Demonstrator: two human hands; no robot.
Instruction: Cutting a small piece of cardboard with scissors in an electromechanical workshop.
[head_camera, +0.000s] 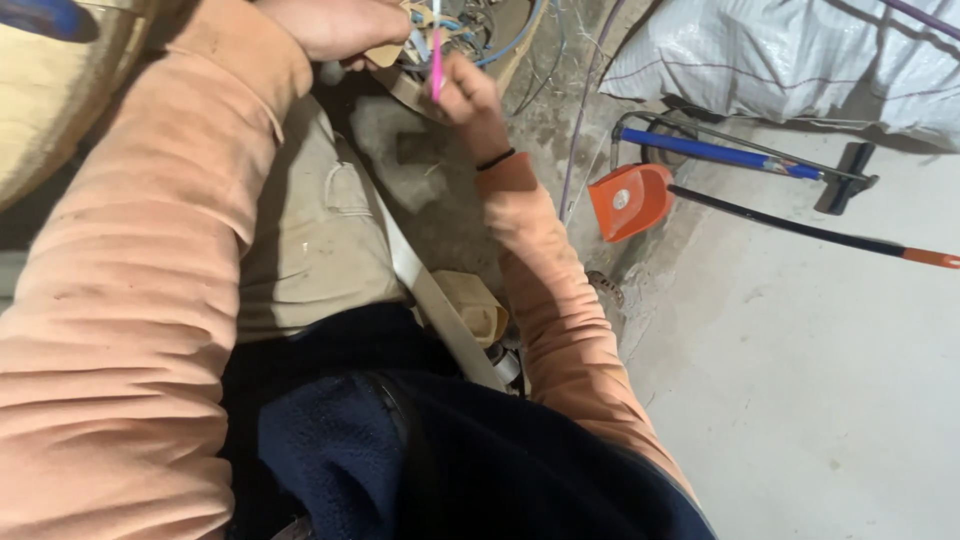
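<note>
My right hand (468, 98) is closed around a thin pink tool (436, 60) that points up toward a tangle of blue and white wires (470, 28) at the top of the view. My left hand (335, 25) reaches in from the upper left and grips a tan piece (385, 52) beside the same wires. Both arms wear peach sleeves, and a black band circles the right wrist. The wires run out of the frame at the top, so their ends are hidden.
A tan strap (430, 300) runs down across my lap. An orange dustpan (630, 200) with a long black handle lies on the concrete floor (800, 380). A blue-handled tool (720, 152) and a white sack (790, 50) sit behind it.
</note>
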